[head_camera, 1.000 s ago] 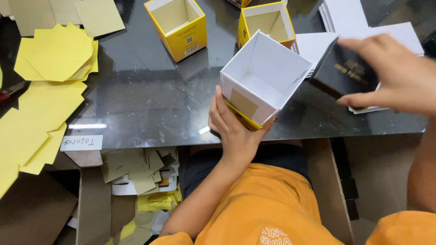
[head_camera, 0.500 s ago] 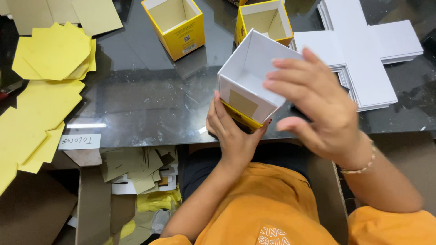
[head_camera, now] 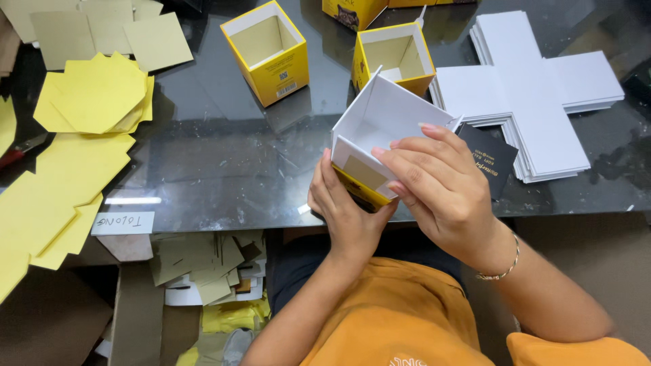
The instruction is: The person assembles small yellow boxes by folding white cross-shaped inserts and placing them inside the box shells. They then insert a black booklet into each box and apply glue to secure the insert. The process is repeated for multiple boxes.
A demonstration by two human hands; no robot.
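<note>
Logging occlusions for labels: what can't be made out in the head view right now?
- Underside and near wall of the white-lined box: covered by left hand and right hand.
- Black card: partly behind the right hand; print too small.
- Yellow box at top edge: cut off by frame.
- Left fingertips: hidden behind the box.

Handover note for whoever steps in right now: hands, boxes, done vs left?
Left hand grips the white-lined box from below, tilted, open.
Right hand presses fingers on its near wall.
A black card lies beside it on the glass table.
Done: two yellow boxes stand open behind.
Left: stack of white cross-shaped blanks, yellow sheets.
</note>
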